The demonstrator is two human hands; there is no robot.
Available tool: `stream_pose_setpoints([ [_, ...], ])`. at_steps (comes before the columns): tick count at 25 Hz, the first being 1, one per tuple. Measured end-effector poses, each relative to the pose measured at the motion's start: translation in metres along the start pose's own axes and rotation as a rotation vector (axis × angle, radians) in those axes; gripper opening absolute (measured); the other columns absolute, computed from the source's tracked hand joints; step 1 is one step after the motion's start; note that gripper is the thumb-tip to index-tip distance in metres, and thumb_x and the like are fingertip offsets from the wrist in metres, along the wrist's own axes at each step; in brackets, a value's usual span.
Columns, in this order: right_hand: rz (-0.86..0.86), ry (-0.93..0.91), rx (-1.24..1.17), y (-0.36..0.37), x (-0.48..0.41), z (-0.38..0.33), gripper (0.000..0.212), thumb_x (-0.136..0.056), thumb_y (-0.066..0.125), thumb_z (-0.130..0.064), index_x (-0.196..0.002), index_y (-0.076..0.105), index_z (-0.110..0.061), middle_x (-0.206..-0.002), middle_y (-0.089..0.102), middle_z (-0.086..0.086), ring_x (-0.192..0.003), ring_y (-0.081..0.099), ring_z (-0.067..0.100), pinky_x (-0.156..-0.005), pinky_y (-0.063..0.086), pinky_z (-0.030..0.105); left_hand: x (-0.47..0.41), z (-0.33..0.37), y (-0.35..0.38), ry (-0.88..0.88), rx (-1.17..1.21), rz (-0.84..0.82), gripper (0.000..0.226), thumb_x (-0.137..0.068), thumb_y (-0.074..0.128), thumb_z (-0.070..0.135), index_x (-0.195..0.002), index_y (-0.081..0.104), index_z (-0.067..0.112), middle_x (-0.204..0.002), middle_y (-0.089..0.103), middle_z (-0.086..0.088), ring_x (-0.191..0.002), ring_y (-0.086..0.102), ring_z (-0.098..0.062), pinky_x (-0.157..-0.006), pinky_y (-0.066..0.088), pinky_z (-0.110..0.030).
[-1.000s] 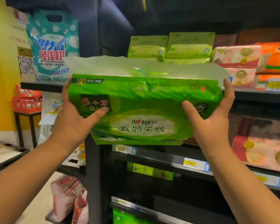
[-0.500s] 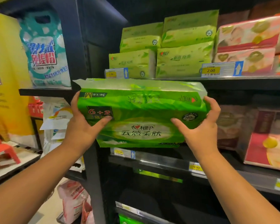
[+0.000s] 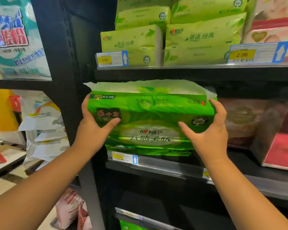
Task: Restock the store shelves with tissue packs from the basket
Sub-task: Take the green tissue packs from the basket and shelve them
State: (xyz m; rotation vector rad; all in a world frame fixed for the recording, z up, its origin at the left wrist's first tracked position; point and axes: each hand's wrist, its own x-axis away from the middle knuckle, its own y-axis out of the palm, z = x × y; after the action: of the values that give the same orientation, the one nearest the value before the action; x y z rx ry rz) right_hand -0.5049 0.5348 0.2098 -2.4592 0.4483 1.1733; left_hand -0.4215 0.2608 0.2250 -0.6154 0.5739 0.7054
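A big bright green tissue pack [image 3: 150,120] marked "6+2" sits in the opening of the middle shelf [image 3: 165,165], under the upper shelf board. My left hand [image 3: 95,130] grips its left end, thumb across the front and fingers behind. My right hand [image 3: 209,133] grips its right end the same way. The pack's lower edge is at the shelf's front lip; whether it rests on the shelf I cannot tell. The basket is out of view.
Pale green tissue packs [image 3: 201,40] fill the upper shelf [image 3: 189,72], with pink packs [image 3: 273,22] to their right. Dark red boxes [image 3: 256,123] stand right of the green pack. A black upright post [image 3: 63,80] borders the left. Detergent bags [image 3: 17,39] hang further left.
Both hands have carried the green pack down and forward, from in front of the upper shelf into the middle shelf opening. The view has moved closer to the shelves.
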Motion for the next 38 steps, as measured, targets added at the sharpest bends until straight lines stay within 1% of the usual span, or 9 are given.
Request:
stream_pose_setpoints([
  [4, -0.060, 0.113, 0.109, 0.021, -0.023, 0.004, 0.093, -0.066, 0.079, -0.054, -0.138, 0.026, -0.030, -0.133, 0.052, 0.011, -0.112, 0.055, 0.035, -0.089, 0.045, 0.044, -0.020, -0.009, 0.016, -0.018, -0.037, -0.022, 0.106, -0.080, 0.074, 0.033, -0.150, -0.006, 0.032, -0.136, 0.044, 0.009, -0.119, 0.049, -0.015, -0.097, 0.038, -0.032],
  [7, -0.065, 0.169, 0.218, 0.031, -0.030, 0.011, 0.105, -0.057, 0.075, -0.065, -0.136, 0.030, -0.010, -0.124, 0.054, 0.022, -0.110, 0.054, 0.042, -0.088, 0.045, 0.047, -0.025, -0.010, 0.034, -0.017, -0.169, -0.021, 0.116, -0.081, 0.071, 0.043, -0.149, -0.021, 0.028, -0.160, 0.016, -0.008, -0.133, 0.042, -0.032, -0.103, 0.038, -0.043],
  [14, -0.093, 0.249, 0.348, 0.056, -0.031, 0.018, 0.113, -0.057, 0.071, -0.069, -0.132, 0.031, 0.005, -0.111, 0.054, 0.032, -0.101, 0.056, 0.049, -0.081, 0.047, 0.051, -0.027, -0.049, 0.061, 0.255, -0.490, -0.004, 0.114, -0.069, 0.051, 0.073, -0.151, -0.006, 0.018, -0.152, -0.011, -0.035, -0.143, 0.006, -0.051, -0.109, 0.025, -0.044],
  [18, -0.273, 0.240, 0.450, 0.073, -0.013, 0.027, 0.123, -0.054, 0.076, -0.068, -0.143, 0.023, -0.002, -0.105, 0.056, 0.029, -0.097, 0.057, 0.044, -0.076, 0.050, 0.048, -0.030, -0.058, 0.074, 0.144, -0.736, -0.185, 0.130, -0.062, 0.045, 0.085, -0.140, -0.039, 0.024, -0.141, -0.047, -0.024, -0.133, -0.040, -0.040, -0.113, -0.006, -0.049],
  [20, -0.337, 0.203, 0.514, 0.076, -0.008, 0.034, 0.126, -0.050, 0.079, -0.066, -0.141, 0.024, 0.000, -0.100, 0.057, 0.028, -0.094, 0.058, 0.043, -0.073, 0.050, 0.047, -0.027, -0.071, 0.084, 0.207, -0.897, -0.243, 0.136, -0.061, 0.042, 0.090, -0.131, -0.050, 0.018, -0.135, -0.054, -0.025, -0.130, -0.041, -0.044, -0.112, -0.015, -0.054],
  [23, -0.439, 0.158, 0.609, 0.075, -0.011, 0.038, 0.118, -0.052, 0.085, -0.057, -0.137, 0.025, 0.000, -0.105, 0.053, 0.029, -0.095, 0.056, 0.044, -0.074, 0.048, 0.044, -0.035, -0.083, 0.088, 0.260, -0.913, -0.245, 0.139, -0.059, 0.043, 0.091, -0.130, -0.049, 0.015, -0.136, -0.050, -0.027, -0.139, -0.024, -0.049, -0.113, -0.013, -0.053],
  [27, -0.454, 0.167, 0.659, 0.080, -0.007, 0.033, 0.114, -0.056, 0.086, -0.052, -0.137, 0.021, -0.006, -0.117, 0.040, 0.027, -0.099, 0.054, 0.045, -0.078, 0.048, 0.043, -0.042, -0.095, 0.092, 0.359, -0.872, -0.183, 0.140, -0.054, 0.042, 0.090, -0.143, -0.033, 0.011, -0.149, -0.022, -0.028, -0.142, 0.001, -0.054, -0.115, 0.000, -0.055],
  [32, -0.438, 0.211, 0.701, 0.092, -0.005, 0.029, 0.117, -0.054, 0.084, -0.056, -0.139, 0.020, -0.007, -0.122, 0.035, 0.027, -0.104, 0.052, 0.045, -0.085, 0.048, 0.045, -0.046, -0.103, 0.098, 0.349, -0.855, -0.173, 0.143, -0.053, 0.051, 0.087, -0.148, -0.022, 0.009, -0.153, -0.011, -0.033, -0.140, 0.004, -0.055, -0.113, 0.002, -0.057],
  [38, -0.474, 0.208, 0.710, 0.084, -0.003, 0.028, 0.121, -0.059, 0.085, -0.051, -0.144, 0.006, -0.018, -0.125, 0.030, 0.023, -0.102, 0.055, 0.043, -0.085, 0.050, 0.044, -0.043, -0.100, 0.094, 0.467, -0.832, -0.108, 0.125, -0.052, 0.066, 0.079, -0.151, 0.018, 0.020, -0.151, 0.013, -0.036, -0.137, 0.016, -0.056, -0.111, 0.015, -0.060],
])
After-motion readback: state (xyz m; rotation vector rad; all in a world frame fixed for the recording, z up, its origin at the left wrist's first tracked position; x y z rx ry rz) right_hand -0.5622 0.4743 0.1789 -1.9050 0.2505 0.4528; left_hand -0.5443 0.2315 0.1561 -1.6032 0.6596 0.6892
